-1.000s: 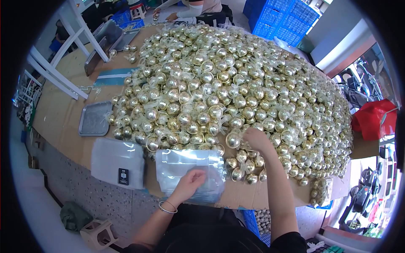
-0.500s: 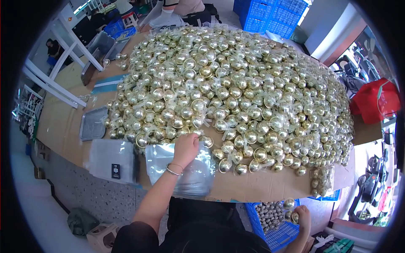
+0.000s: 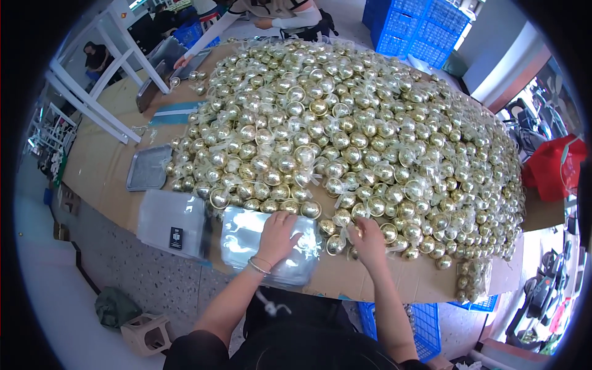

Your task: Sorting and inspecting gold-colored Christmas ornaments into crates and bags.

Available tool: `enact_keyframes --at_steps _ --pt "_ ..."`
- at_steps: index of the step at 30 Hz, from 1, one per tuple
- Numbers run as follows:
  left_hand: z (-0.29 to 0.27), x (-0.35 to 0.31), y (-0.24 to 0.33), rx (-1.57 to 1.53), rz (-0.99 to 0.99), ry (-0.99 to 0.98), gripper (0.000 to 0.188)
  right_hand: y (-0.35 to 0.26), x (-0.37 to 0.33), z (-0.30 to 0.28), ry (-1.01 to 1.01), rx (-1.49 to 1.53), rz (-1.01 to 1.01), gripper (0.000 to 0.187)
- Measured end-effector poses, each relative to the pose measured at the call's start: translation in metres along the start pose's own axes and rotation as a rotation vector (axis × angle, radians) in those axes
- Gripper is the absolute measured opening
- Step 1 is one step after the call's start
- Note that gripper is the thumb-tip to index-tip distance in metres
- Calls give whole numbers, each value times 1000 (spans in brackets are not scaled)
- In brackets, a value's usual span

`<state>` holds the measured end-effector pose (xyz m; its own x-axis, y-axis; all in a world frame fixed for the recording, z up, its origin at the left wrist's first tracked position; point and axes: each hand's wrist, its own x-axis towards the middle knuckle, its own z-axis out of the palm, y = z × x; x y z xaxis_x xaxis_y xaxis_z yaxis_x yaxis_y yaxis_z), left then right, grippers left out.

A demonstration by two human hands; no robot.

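Observation:
A huge heap of shiny gold ball ornaments (image 3: 345, 123) with pale ribbon covers a cardboard-topped table (image 3: 105, 172). At its near edge lies a clear plastic pack (image 3: 243, 237). My left hand (image 3: 277, 237) lies flat on top of that pack, with a bracelet on the wrist. My right hand (image 3: 368, 237) is at the heap's front edge, fingers curled over a gold ball (image 3: 356, 232), with loose balls on both sides of it.
A stack of clear packs with a black label (image 3: 172, 222) and a grey tray (image 3: 148, 168) lie to the left. Another person's white-sleeved arms (image 3: 271, 18) work at the far side. Blue crates (image 3: 425, 24) stand behind, another blue crate (image 3: 425, 320) under the table, a red bag (image 3: 549, 166) to the right.
My left hand came back from the heap's edge onto the clear pack. My right hand rose from the blue crate below the table to the heap's front edge.

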<state>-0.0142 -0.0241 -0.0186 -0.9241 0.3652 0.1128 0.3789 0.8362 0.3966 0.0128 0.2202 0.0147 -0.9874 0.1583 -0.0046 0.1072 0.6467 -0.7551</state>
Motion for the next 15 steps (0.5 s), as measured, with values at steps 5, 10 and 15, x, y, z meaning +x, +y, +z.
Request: enact_keyframes --at_steps 5,10,15 --pt "-15 -28 -19 178 -196 92 69 -35 69 94 -249 -246 -17 69" --pt "-18 -57 -53 128 -247 0 75 -5 85 113 -238 -185 -42 72" --pt "-11 -64 -51 102 -242 78 73 7 96 89 -306 858 582 50"
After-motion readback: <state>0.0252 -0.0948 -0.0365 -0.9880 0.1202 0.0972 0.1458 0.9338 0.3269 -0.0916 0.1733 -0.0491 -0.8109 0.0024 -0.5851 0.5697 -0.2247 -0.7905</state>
